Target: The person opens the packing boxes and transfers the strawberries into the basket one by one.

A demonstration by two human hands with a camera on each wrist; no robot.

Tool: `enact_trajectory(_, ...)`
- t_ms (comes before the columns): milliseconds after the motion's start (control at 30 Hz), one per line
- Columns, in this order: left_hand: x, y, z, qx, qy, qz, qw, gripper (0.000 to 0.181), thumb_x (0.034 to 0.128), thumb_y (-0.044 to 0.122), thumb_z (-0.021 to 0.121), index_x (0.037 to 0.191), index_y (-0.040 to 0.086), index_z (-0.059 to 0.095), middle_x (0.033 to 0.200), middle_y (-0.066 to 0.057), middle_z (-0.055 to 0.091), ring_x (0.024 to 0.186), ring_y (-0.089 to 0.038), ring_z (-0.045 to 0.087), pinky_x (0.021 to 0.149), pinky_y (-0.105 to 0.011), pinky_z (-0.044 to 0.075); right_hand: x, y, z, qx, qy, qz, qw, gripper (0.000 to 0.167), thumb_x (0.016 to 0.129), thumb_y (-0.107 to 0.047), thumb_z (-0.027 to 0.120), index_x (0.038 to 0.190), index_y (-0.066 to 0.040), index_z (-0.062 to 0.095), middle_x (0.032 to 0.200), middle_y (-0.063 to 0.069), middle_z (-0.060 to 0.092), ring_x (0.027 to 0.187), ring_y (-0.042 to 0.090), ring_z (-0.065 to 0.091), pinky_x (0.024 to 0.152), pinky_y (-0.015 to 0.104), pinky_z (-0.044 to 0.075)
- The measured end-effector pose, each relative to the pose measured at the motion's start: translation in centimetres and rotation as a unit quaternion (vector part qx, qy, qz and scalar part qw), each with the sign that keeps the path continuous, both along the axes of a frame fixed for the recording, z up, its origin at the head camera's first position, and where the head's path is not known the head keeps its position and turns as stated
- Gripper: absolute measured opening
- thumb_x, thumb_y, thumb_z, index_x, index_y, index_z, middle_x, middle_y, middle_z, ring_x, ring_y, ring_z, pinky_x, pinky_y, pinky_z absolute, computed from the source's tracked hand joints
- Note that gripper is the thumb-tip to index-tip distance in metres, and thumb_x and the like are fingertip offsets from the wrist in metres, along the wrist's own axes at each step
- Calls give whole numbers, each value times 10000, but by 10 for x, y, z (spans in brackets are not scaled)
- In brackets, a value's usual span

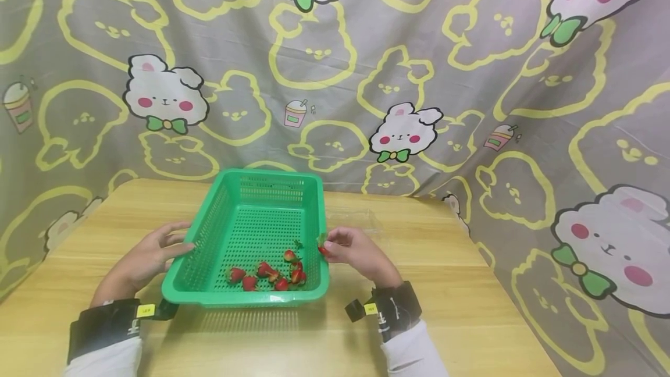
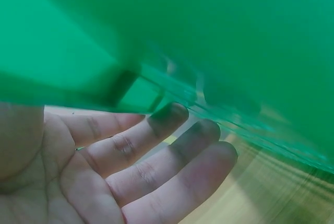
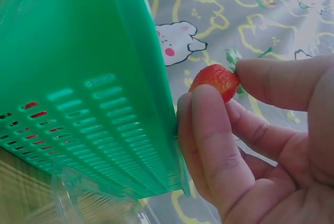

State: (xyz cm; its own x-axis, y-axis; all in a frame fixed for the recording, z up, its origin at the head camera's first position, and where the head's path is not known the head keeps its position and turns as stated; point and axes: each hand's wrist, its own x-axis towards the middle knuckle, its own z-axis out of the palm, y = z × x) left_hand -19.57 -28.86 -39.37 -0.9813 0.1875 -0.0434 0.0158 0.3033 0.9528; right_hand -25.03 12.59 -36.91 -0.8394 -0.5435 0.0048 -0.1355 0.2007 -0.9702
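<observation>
A green plastic basket [image 1: 246, 295] with slotted walls stands in front of me, several red strawberries [image 1: 237, 274] lying in its near part. My left hand [image 1: 149, 258] holds the basket's left rim, thumb over the edge; in the left wrist view the fingers [image 2: 156, 172] reach along the outside, fairly straight. Beside the right rim, my right hand [image 1: 358, 252] pinches one strawberry [image 3: 215, 80] between thumb and fingertips. That berry has green leaves and a short stem, and sits just outside the wall in the right wrist view.
A clear plastic container [image 1: 361, 218] is on the wooden table [image 1: 434, 319] right of the basket, partly behind my right hand. A small green leaf piece [image 1: 298, 244] lies inside the basket. Patterned cloth [image 1: 324, 103] hangs behind the table and along its sides.
</observation>
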Motion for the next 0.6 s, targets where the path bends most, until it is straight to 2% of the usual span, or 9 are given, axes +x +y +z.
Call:
enact_trajectory(200,-2,4,4,-92,-2,-25,10000,701,1006,261,546,1505,-32,151,1466,-377,229,1304,-553,275,946,-702,334,0,4,0,141,85,-84,9998,244,961,-90,601,1123,93,593,1003,139,648,910,250,667,849,358,540)
enact_trajectory(333,-3,6,7,-92,-1,-5,10000,702,1004,260,550,1504,-31,154,1469,-375,225,1304,-550,281,968,-710,301,-2,11,-1,179,229,-206,9994,257,963,-118,603,1131,77,592,1039,183,643,936,311,664,856,369,537)
enact_trajectory(467,-3,8,8,-153,-32,26,9999,712,999,266,560,1506,-30,157,1460,-390,228,1297,-551,300,975,-684,325,-3,18,-1,107,406,-679,9968,253,959,-121,606,1123,71,581,1038,213,631,933,370,648,836,379,545)
enact_trajectory(600,-1,8,9,-299,-5,116,9995,712,1000,282,558,1505,-34,168,1442,-400,259,1275,-552,342,950,-632,396,-3,20,0,85,636,-1152,9913,266,961,-134,604,1114,82,572,986,225,623,838,320,648,782,379,560)
